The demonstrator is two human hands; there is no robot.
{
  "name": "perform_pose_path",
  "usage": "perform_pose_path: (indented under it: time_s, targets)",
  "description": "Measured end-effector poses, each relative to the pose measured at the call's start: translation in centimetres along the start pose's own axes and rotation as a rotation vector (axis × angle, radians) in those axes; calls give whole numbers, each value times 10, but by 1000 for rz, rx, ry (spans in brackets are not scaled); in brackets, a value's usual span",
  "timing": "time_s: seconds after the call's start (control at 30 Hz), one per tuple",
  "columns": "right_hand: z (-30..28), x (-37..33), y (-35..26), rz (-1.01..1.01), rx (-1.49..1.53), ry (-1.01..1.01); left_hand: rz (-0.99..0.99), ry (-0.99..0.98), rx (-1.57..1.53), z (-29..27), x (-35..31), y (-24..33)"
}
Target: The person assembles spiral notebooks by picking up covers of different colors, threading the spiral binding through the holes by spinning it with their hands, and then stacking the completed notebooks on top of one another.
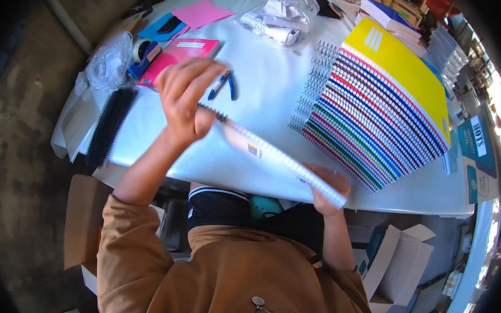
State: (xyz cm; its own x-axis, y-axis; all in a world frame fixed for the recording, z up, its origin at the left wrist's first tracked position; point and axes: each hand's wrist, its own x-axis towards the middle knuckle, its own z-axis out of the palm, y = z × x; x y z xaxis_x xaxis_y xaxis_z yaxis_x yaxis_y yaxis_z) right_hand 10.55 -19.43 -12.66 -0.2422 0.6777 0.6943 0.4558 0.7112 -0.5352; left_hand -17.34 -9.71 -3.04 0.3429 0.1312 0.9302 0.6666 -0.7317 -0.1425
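Left hand (186, 98) blurred, right hand (336, 182) partly behind notebook (279, 158)

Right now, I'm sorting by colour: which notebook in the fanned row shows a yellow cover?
The yellow notebook at the row's far end: its cover lies exposed, while the other notebooks show mainly their bound edges.

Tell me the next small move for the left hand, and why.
Probably feed the dark coil along the edge of the white notebook with the left hand: coil loops show at the end beside that hand, the rest of the edge seems without them, though blurred, and the right hand holds the opposite end.
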Motion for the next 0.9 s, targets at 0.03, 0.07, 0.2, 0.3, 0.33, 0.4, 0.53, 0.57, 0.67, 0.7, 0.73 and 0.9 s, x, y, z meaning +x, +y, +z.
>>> perform_pose_path:
  time_s: [0.03, 0.07, 0.2, 0.3, 0.33, 0.4, 0.53, 0.57, 0.67, 0.7, 0.73, 0.9]
  targets:
    - [2, 2, 0, 101, 134, 71, -191, -251, -114, -1, 5, 1]
    - [3, 4, 1, 196, 269, 140, -382, -498, -226, -1, 10, 2]
    - [-16, 8, 5, 219, 220, 104, -651, -732, -254, 2, 29, 14]
    - [-14, 1, 15, 360, 427, 252, -486, -727, -490, -3, 35, 5]
    - [-15, 1, 15, 419, 503, 301, -394, -742, -626, -6, 38, 1]
    - [-17, -3, 21, 413, 522, 301, -486, -943, -587, -13, 43, -1]
    - [-20, -2, 20, 438, 565, 258, -493, -857, -635, -7, 29, -6]
    - [-20, -3, 20, 425, 557, 256, -283, -778, -504, -5, 26, -7]
    - [-20, -4, 20, 421, 562, 259, -143, -703, -427, -4, 19, -5]
    - [-20, -5, 20, 433, 574, 262, -209, -714, -485, -5, 16, -4]
    - [-19, -5, 21, 432, 574, 263, -275, -725, -543, -5, 14, -3]
    - [-20, -8, 22, 408, 587, 255, -154, -671, -407, -2, 14, -2]
